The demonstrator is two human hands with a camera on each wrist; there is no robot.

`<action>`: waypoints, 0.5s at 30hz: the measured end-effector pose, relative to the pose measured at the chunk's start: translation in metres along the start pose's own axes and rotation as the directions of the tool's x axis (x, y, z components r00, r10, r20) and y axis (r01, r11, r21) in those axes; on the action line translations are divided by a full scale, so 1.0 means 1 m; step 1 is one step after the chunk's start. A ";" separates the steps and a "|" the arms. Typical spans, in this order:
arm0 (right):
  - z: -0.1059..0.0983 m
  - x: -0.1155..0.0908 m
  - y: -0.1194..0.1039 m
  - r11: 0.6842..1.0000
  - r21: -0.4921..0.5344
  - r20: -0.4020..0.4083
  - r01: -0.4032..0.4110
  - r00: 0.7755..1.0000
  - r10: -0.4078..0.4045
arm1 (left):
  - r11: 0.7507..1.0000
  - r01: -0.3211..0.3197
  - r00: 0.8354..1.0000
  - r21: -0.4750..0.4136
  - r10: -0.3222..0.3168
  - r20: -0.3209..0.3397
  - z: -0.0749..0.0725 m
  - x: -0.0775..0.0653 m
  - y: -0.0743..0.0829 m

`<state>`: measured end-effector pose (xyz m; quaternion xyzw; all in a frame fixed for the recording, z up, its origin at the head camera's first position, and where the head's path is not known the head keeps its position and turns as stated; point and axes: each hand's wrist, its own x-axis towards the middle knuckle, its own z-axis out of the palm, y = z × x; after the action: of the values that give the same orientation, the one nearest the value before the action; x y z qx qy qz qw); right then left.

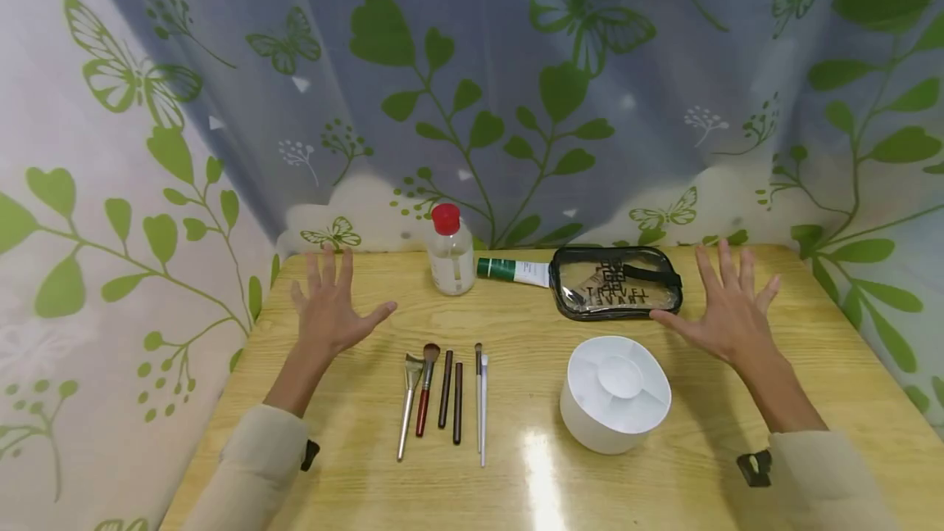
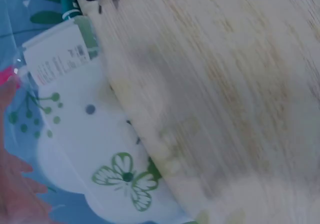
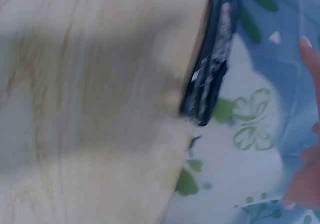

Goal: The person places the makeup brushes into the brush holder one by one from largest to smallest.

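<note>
**Both hands spread, nothing held**

Landmark: the white round container [image 1: 606,426], upright on the wooden table [image 1: 354,498]. Just beyond it lies the clear black-edged pouch [image 1: 618,283]. Your right hand [image 1: 726,314] is beyond and right of the container, fingers splayed apart, thumb at the pouch's edge; can't tell if they touch. Left of the container, six slim tools [image 1: 445,392], brushes among them, lie side by side. Your left hand [image 1: 332,311] is well left of it, past these, fingers also apart. Beyond-left of the container: green-and-white tube [image 1: 509,270], then red-capped bottle [image 1: 451,265], standing. Farthest beyond: leaf-print curtain [image 1: 310,105].
</note>
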<state>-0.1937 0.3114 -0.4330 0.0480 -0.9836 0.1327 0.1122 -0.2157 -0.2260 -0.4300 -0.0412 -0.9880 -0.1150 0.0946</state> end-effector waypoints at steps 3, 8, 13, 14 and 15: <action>-0.008 -0.006 -0.010 0.994 0.110 0.023 0.019 0.999 -0.022 | 1.000 -0.020 0.999 -0.022 0.021 0.032 -0.004 -0.004 0.006; -0.017 -0.021 -0.027 0.954 0.299 0.095 0.015 0.994 -0.045 | 0.995 -0.023 0.996 -0.092 0.031 0.084 -0.005 -0.015 0.011; -0.024 -0.037 -0.043 0.933 0.359 0.178 -0.027 0.983 -0.040 | 0.977 0.018 0.987 -0.210 0.017 0.162 -0.002 -0.025 0.014; -0.024 -0.040 -0.045 0.925 0.378 0.185 -0.027 0.982 -0.048 | 0.972 0.026 0.984 -0.232 0.016 0.178 -0.001 -0.027 0.015; -0.023 -0.043 -0.047 0.916 0.400 0.187 -0.020 0.981 -0.060 | 0.966 0.038 0.980 -0.255 0.014 0.197 0.001 -0.028 0.015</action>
<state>-0.1414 0.2750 -0.4092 0.0930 -0.9413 0.3244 0.0043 -0.1866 -0.2128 -0.4336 -0.0584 -0.9694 -0.2381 -0.0108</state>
